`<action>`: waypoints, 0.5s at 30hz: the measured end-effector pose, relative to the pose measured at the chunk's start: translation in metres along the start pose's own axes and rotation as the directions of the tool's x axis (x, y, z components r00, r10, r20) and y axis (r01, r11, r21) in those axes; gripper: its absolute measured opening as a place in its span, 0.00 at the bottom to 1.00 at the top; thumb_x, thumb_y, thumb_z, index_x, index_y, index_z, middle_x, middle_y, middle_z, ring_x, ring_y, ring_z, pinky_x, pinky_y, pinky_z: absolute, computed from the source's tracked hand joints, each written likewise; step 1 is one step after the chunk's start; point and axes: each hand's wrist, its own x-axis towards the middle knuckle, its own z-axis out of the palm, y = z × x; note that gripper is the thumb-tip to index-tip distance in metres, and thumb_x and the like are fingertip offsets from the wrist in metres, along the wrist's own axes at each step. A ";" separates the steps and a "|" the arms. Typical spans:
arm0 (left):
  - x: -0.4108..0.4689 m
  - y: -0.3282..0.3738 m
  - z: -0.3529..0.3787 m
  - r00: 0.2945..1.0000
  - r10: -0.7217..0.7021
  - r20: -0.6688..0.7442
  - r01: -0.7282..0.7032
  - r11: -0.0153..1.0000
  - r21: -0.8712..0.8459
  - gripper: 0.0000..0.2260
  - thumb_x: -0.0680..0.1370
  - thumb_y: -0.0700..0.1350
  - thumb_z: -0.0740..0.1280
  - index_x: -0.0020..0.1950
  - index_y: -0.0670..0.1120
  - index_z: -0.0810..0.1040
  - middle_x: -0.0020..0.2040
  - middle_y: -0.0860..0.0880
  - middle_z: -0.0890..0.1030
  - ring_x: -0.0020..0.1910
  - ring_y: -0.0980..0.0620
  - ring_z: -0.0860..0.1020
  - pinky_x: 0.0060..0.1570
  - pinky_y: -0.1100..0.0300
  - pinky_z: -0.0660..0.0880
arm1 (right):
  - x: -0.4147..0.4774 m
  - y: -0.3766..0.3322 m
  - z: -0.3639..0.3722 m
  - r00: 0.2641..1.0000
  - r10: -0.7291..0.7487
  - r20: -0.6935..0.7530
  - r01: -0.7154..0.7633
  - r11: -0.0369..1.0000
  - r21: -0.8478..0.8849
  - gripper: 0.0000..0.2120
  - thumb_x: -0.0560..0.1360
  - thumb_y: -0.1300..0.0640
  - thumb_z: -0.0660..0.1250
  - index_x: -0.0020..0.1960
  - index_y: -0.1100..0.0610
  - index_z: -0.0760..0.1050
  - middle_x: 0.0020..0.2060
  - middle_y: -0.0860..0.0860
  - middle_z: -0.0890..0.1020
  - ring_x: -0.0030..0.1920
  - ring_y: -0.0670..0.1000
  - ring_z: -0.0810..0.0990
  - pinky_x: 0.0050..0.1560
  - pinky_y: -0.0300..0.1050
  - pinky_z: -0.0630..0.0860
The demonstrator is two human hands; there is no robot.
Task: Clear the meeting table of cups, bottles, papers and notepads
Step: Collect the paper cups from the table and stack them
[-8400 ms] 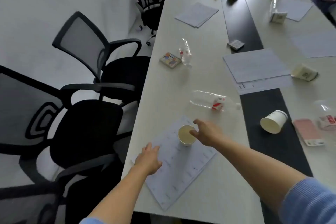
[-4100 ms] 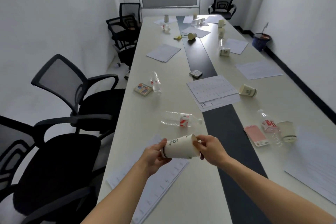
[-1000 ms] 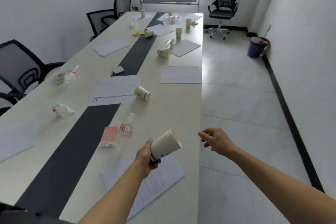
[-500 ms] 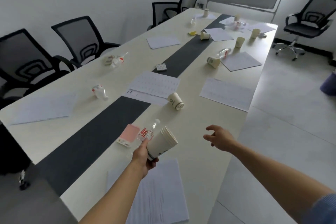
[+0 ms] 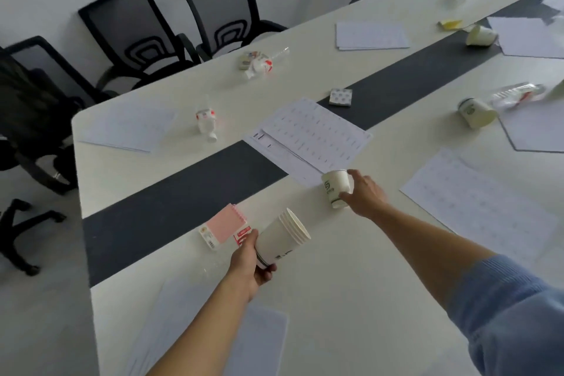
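Reaching across the pale counter (image 5: 351, 278), the right hand (image 5: 364, 194) curls its fingers round a white paper cup with a green logo (image 5: 335, 188) lying beside the printed sheets (image 5: 314, 134). It looks light and easily crushed, so a gentle grip near the stiffer rim seems wise. The left hand (image 5: 248, 262) is wrapped round the base of a nested stack of white paper cups (image 5: 282, 236).
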 end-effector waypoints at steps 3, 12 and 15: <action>0.004 -0.004 0.020 0.999 -0.036 -0.041 0.034 0.999 -0.039 0.17 0.80 0.57 0.62 0.48 0.43 0.77 0.29 0.43 0.80 0.22 0.47 0.74 0.21 0.64 0.65 | 0.029 -0.005 -0.002 0.997 -0.051 0.054 0.054 0.998 -0.043 0.39 0.74 0.42 0.69 0.78 0.45 0.52 0.64 0.58 0.70 0.56 0.63 0.77 0.46 0.52 0.73; -0.011 -0.009 0.049 0.994 -0.043 -0.097 0.034 0.994 -0.100 0.17 0.80 0.56 0.61 0.51 0.42 0.77 0.35 0.40 0.79 0.24 0.47 0.74 0.21 0.63 0.66 | 0.039 -0.004 -0.013 0.994 -0.063 0.087 0.047 0.984 0.171 0.15 0.77 0.46 0.66 0.55 0.56 0.76 0.49 0.55 0.81 0.46 0.56 0.78 0.42 0.47 0.73; -0.023 -0.002 0.060 0.995 -0.009 -0.102 -0.001 0.995 -0.101 0.17 0.81 0.56 0.60 0.51 0.42 0.76 0.36 0.40 0.79 0.25 0.47 0.74 0.22 0.63 0.66 | 0.023 0.002 -0.047 0.996 -0.086 0.036 0.067 0.925 0.375 0.15 0.77 0.45 0.65 0.51 0.58 0.79 0.44 0.55 0.82 0.42 0.56 0.80 0.42 0.51 0.78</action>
